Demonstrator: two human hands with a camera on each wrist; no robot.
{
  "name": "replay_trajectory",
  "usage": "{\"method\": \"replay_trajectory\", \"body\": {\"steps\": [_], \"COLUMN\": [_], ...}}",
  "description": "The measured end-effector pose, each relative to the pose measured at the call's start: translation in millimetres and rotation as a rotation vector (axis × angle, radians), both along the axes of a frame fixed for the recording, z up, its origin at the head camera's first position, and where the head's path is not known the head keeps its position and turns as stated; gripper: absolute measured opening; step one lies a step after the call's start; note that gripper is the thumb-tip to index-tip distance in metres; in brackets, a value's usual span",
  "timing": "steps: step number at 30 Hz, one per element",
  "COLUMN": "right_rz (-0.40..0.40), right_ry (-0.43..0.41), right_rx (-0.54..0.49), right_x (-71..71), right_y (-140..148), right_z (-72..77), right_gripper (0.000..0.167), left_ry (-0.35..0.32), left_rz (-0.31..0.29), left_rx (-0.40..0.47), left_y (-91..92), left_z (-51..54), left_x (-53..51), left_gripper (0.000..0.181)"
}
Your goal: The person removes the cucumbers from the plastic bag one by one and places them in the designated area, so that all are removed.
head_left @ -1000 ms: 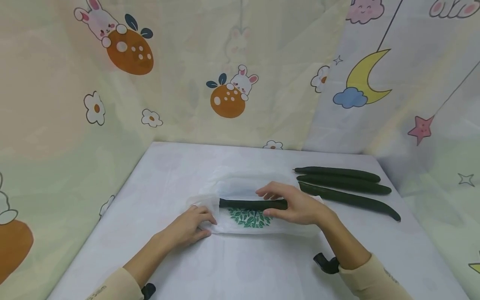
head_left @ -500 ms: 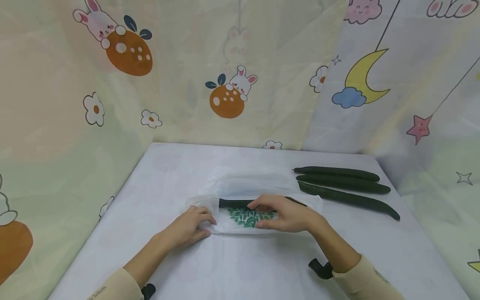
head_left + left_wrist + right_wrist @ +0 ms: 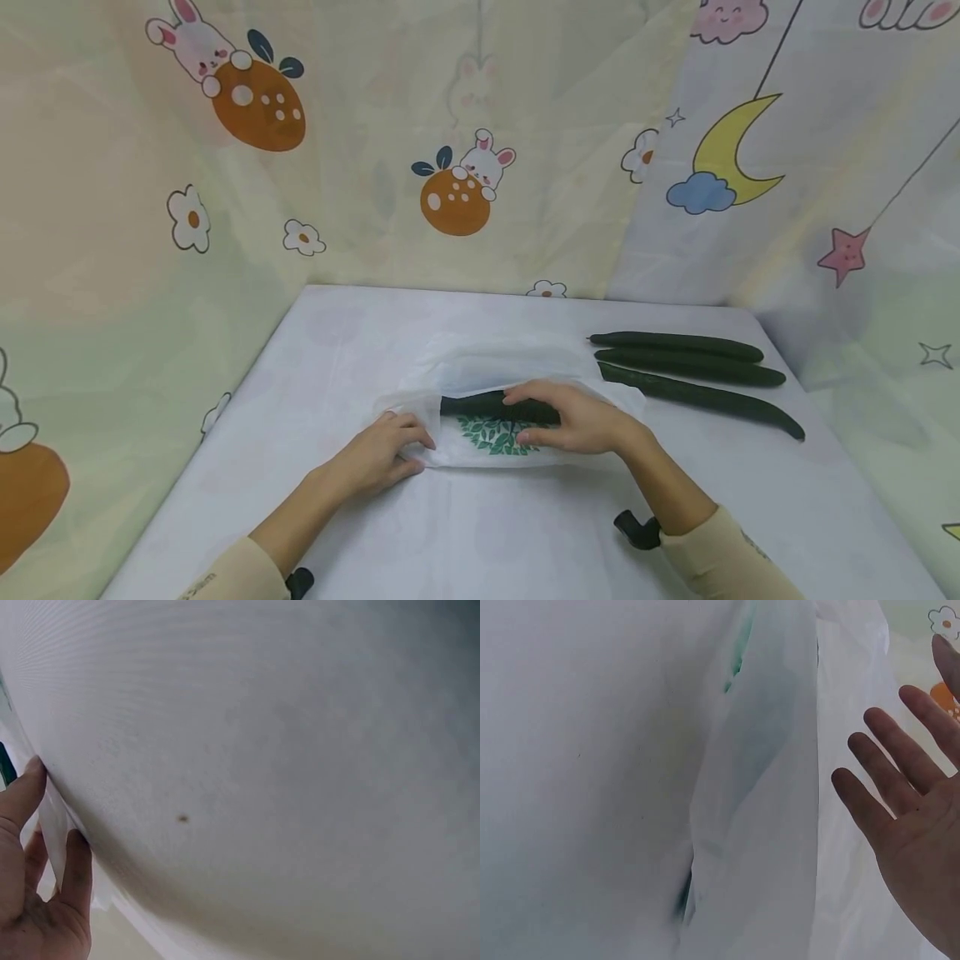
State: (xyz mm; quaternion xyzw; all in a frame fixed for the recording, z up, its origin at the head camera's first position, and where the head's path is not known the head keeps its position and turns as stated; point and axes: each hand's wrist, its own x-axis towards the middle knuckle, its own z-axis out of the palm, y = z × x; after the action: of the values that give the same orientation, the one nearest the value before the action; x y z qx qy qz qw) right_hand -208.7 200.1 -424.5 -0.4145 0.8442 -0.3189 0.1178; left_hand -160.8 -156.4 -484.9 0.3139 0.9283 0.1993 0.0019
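A white plastic bag with a green leaf print (image 3: 498, 436) lies flat in the middle of the head view, and a dark green cucumber (image 3: 472, 405) shows along its upper part. At the bag's left end my left hand (image 3: 386, 450) holds the film; in the left wrist view the film (image 3: 54, 829) runs between the fingers of that hand (image 3: 41, 877). My right hand (image 3: 577, 417) is over the cucumber's right part, index finger on it and thumb apart below. Spread fingers show on this hand (image 3: 922, 802) beside the bag (image 3: 765, 787) in the right wrist view.
Three more cucumbers (image 3: 697, 370) lie side by side at the table's right rear, close to the bag. The white-covered table (image 3: 510, 542) meets patterned curtains (image 3: 360, 167) behind and at both sides.
My right hand has shifted left along the cucumber since a second ago. The cucumber's visible part now looks wider and slightly tilted. My left hand has stayed at the bag's left end.
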Motion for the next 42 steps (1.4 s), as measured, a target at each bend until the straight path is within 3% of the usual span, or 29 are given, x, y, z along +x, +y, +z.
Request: {"method": "replay_trajectory", "body": {"steps": [10, 27, 35, 42], "right_rz": [-0.103, -0.136, -0.224, -0.224], "right_ry": [0.012, -0.014, -0.034, -0.038], "right_rx": [0.070, 0.082, 0.171, 0.160], "right_x": [-8.8, -25.4, -28.3, -30.2], "right_y": [10, 19, 24, 25], "right_z": [-9.1, -25.1, -25.5, -26.7], "right_gripper": [0.059, 0.062, 0.068, 0.066], "left_ry": [-0.015, -0.032, -0.042, -0.052], "left_rz": [0.001, 0.011, 0.018, 0.018], "left_rx": [0.001, -0.007, -0.019, -0.016], "left_y": [-0.1, -1.0, -0.5, 0.2], "left_z": [0.0, 1.0, 0.3, 1.0], "left_x": [-0.5, -1.6, -2.7, -2.7], "left_gripper": [0.025, 0.023, 0.023, 0.023]}}
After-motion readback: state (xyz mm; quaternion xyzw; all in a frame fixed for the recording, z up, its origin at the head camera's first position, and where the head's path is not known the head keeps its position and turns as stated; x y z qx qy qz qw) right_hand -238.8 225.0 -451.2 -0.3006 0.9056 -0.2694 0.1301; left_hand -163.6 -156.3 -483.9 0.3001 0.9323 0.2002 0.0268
